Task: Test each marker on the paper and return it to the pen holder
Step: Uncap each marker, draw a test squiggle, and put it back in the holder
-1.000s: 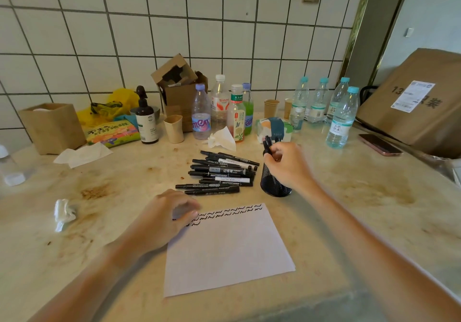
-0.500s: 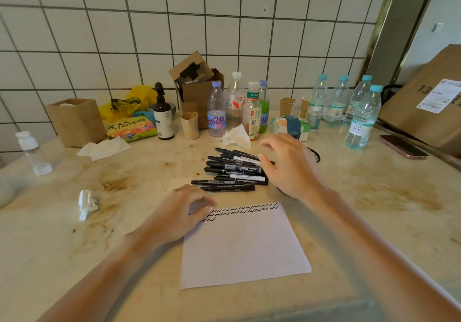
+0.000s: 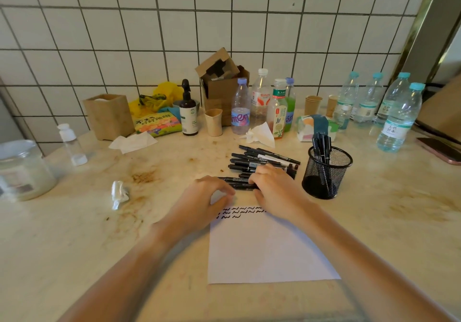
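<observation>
A white paper (image 3: 264,249) lies in front of me with rows of black squiggles (image 3: 237,212) along its top edge. My left hand (image 3: 204,200) rests on the paper's top left corner, fingers loosely curled and holding nothing. Just behind the paper lies a pile of black markers (image 3: 262,160). My right hand (image 3: 277,190) is over the pile's near side, and its fingers curl onto the end of the nearest marker (image 3: 238,186). To the right, a black mesh pen holder (image 3: 329,179) stands upright with a few markers (image 3: 321,147) inside.
Bottles (image 3: 240,112), paper cups (image 3: 213,122), a cardboard box (image 3: 222,84) and a tissue pack (image 3: 314,127) line the tiled wall. Water bottles (image 3: 396,122) and a phone (image 3: 441,150) sit far right. A glass jar (image 3: 23,169) and a crumpled tissue (image 3: 119,193) lie at the left.
My right hand left the pen holder and moved left and down onto the marker pile. My left hand stayed on the paper's corner. The camera tilted down.
</observation>
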